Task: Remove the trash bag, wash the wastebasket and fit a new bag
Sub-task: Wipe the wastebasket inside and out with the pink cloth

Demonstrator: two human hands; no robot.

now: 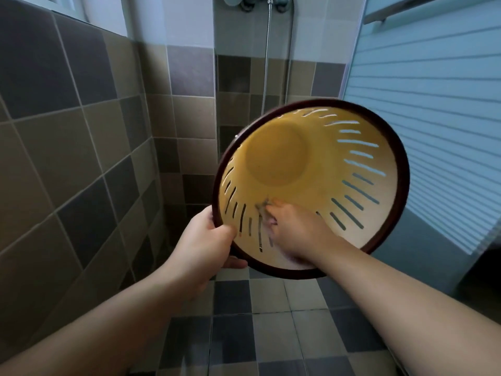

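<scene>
Left hand (206, 240) grip clamped the wastebasket (311, 169) rim at 8 o'clock; right hand (292, 229) scrubbed inside, grip unclear. Bag's out, washing underway, new bag left.

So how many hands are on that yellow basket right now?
2. The left hand grips the dark rim of the wastebasket at its lower left. The right hand reaches inside, on the slotted wall near the bottom edge.

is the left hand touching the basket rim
Touching. The head view shows the left hand gripping the basket at its dark rim, thumb inside and fingers underneath.
</scene>
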